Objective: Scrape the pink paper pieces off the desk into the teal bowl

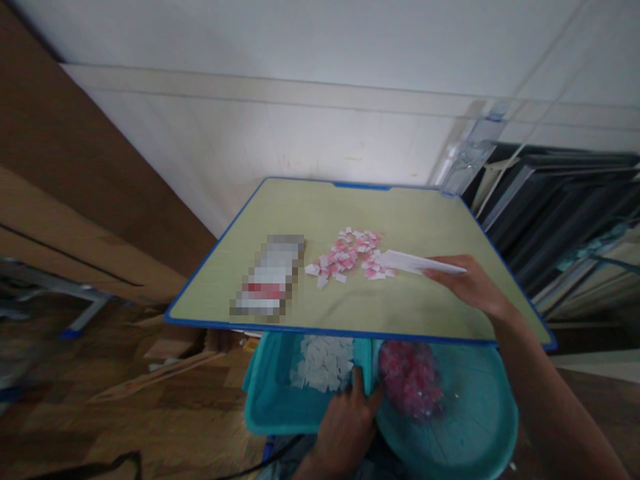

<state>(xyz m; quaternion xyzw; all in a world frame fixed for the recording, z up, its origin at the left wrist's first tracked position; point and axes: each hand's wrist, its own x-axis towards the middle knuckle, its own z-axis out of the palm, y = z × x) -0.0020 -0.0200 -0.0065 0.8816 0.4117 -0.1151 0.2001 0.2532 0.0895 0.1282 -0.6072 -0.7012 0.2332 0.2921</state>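
Observation:
My right hand (463, 283), over the right part of the small folding table (310, 207), is closed on a flat white piece like a stiff card or folded paper (407, 261). The card's far end touches a loose pile of small pink-and-white paper-like pieces (343, 257). Below the front edge, my left hand (347, 420) grips the rim between a rectangular teal basin (280, 417) and a round teal basin (470, 427). White square pieces (325, 363) lie in the rectangular basin. In the round one sits a clear bag of pink-red items (413, 380).
A blurred-out phone-like object (270, 277) lies on the table's left. A clear plastic bottle (470, 157) stands at the back right corner against the wall. Dark flat panels (565, 193) lean at the right; brown board (100, 220) stands left. Cardboard scraps (165, 373) lie on the floor.

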